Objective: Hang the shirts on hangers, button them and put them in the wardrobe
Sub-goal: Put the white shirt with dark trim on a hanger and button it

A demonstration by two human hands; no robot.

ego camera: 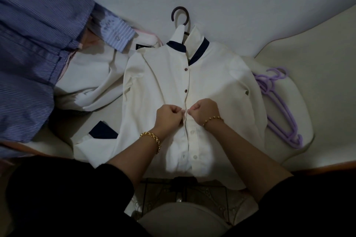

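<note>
A white shirt [212, 82] with a navy-lined collar lies face up on a pale surface. It sits on a dark hanger [180, 14] whose hook points away from me. Its top two dark buttons are fastened. My left hand [169, 114] pinches the left edge of the placket at mid-chest. My right hand [204, 109] pinches the right edge just across from it. The fingertips of both hands nearly meet over the third button. Below my hands the front is still open, showing pale buttons.
A blue striped shirt [32, 59] is heaped at the left, with another white garment [92, 79] beside it. Several purple hangers [279, 106] lie stacked at the right. A wall rises behind the surface [317, 63]. A dark metal frame [185, 188] stands below the near edge.
</note>
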